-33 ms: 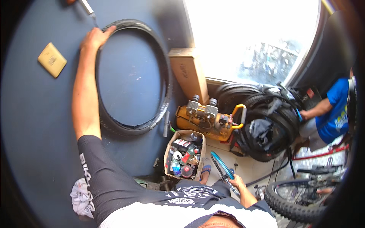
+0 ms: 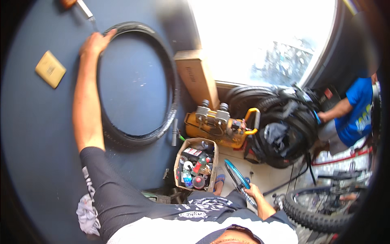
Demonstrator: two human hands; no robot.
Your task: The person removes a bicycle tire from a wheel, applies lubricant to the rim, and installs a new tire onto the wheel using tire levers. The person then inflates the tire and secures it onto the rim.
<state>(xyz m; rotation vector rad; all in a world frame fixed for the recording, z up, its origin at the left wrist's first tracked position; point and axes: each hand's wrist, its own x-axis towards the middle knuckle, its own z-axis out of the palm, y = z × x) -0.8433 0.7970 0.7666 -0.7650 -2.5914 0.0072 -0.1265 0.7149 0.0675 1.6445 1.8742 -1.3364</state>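
A black bicycle tyre hangs as a big ring against the dark blue wall. My left hand is stretched up and closed on the tyre's upper left edge. Low at my right side, my right hand grips a thin blue wheel rim, which slants up and to the left over the tiled floor. My dark sleeve and printed shirt fill the bottom of the view.
On the floor stand a yellow air compressor, a cardboard box of bottles and cans and a pile of black tyres. A long carton leans by the bright window. A person in a blue shirt works at right, near a knobby bicycle wheel.
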